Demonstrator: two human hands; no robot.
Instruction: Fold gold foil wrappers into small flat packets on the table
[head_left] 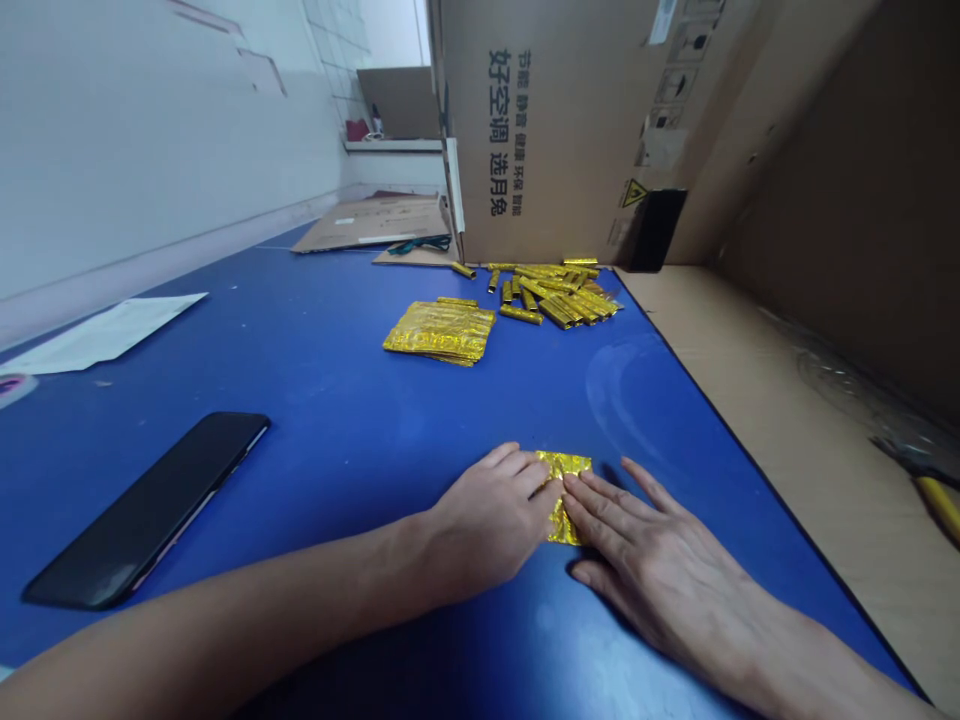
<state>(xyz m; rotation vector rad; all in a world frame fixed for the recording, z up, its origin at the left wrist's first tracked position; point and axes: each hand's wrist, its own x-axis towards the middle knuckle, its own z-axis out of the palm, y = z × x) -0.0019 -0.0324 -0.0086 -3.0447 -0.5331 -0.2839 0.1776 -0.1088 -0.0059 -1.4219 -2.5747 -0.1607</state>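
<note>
A small square of shiny gold foil (568,528) lies on the blue tabletop between my two hands. My left hand (491,515) rests at its left side, fingers curled down and closed on that edge; the fingertips are partly hidden. From the right, my right hand (649,545) lies flat with fingers stretched out, fingertips pressing on the foil and thumb apart on the table. Farther back sits a flat stack of gold foil sheets (441,330). Behind it to the right is a loose pile of narrow gold foil tubes (562,295).
A black phone (154,510) lies at the left, with a white paper sheet (105,328) beyond it. A large cardboard box (570,130) stands behind the tubes, with a black object (656,230) against it. A yellow-handled tool (937,508) lies far right, past the table's edge.
</note>
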